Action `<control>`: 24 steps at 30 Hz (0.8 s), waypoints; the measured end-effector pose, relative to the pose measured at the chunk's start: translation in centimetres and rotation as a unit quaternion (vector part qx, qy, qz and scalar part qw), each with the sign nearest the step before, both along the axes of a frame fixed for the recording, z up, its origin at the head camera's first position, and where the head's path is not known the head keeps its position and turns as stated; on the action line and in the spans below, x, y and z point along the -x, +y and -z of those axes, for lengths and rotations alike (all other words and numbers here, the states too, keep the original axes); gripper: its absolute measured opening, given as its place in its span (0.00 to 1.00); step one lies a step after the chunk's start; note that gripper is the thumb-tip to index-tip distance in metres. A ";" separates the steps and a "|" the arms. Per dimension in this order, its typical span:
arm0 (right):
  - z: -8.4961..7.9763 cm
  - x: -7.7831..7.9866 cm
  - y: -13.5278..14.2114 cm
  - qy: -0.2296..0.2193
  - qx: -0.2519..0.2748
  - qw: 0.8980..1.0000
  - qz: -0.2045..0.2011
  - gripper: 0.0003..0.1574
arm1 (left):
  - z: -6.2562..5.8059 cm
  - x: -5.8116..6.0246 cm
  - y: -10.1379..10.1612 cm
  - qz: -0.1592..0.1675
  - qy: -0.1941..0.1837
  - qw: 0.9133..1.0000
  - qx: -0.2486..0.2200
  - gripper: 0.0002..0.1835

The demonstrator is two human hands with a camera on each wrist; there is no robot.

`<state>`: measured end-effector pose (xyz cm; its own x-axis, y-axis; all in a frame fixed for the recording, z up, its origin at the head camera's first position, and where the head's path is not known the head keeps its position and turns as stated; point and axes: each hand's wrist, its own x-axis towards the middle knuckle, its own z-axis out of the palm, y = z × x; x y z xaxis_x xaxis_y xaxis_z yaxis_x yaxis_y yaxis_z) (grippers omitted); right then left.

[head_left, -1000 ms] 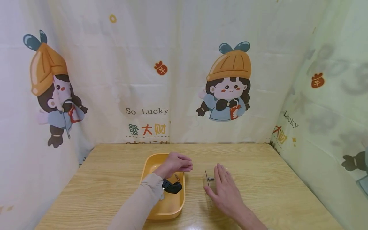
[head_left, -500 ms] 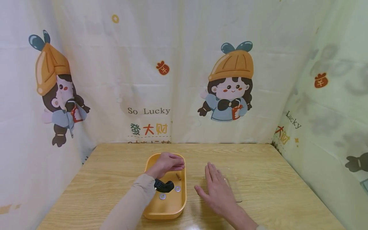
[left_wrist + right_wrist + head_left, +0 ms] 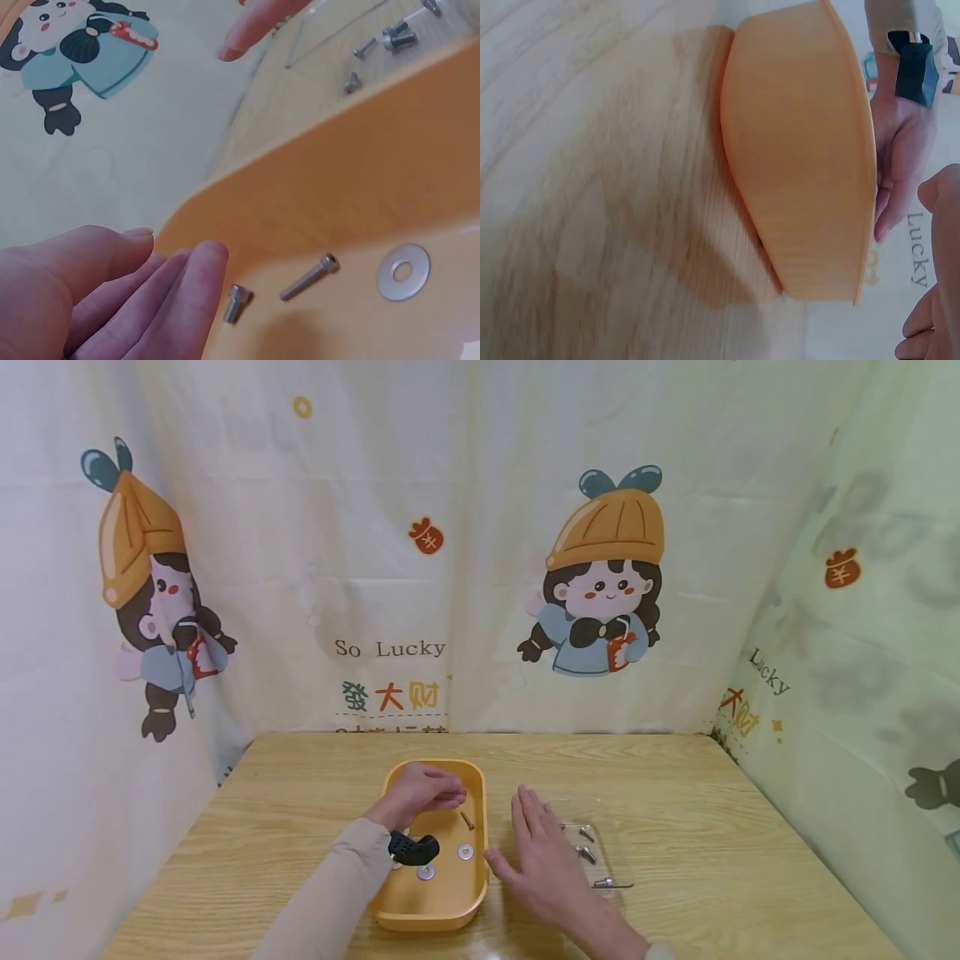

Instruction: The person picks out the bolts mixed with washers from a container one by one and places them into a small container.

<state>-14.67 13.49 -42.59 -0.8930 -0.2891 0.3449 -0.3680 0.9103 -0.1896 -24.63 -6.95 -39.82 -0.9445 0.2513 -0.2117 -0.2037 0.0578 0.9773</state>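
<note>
My left hand [image 3: 429, 792] hangs over the far part of a yellow tray [image 3: 431, 917], its fingers bent loosely and the thumb apart from them in the left wrist view. Beside its fingertips a short socket-head screw [image 3: 236, 304] lies in the tray. A longer screw [image 3: 311, 277] and a flat washer [image 3: 404, 271] lie further along. My right hand [image 3: 551, 864] is at the tray's right side, fingers straight and together, thumb spread, holding nothing. To its right is a clear plastic container [image 3: 609, 860] with several screws [image 3: 587, 854], partly hidden by the hand.
The tray and the container stand on a wood-grain table [image 3: 720, 877]. Another washer [image 3: 426, 872] lies in the tray near the left wrist's black band [image 3: 414, 850]. Printed curtains [image 3: 480, 568] enclose the table at the back and sides.
My right hand has moved left from the clear container toward the tray, uncovering the screws. The left hand has drawn back leftward from the tray's right rim to over its inside, exposing washers.
</note>
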 end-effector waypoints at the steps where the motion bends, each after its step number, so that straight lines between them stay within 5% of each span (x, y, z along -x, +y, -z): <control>1: 0.0 0.0 -0.2 -0.001 -0.002 1.000 -0.003 0.53 | 0.1 0.0 -0.1 -0.001 0.000 1.000 0.004 0.16; 11: 0.6 -0.5 -1.8 0.003 -0.024 0.998 -0.051 0.52 | 1.4 -0.2 -0.3 -0.005 -0.020 0.999 0.038 0.17; 24: 1.3 -1.1 -3.1 -0.023 -0.049 0.997 -0.053 0.54 | 2.7 -0.5 0.0 -0.020 -0.040 0.998 0.053 0.16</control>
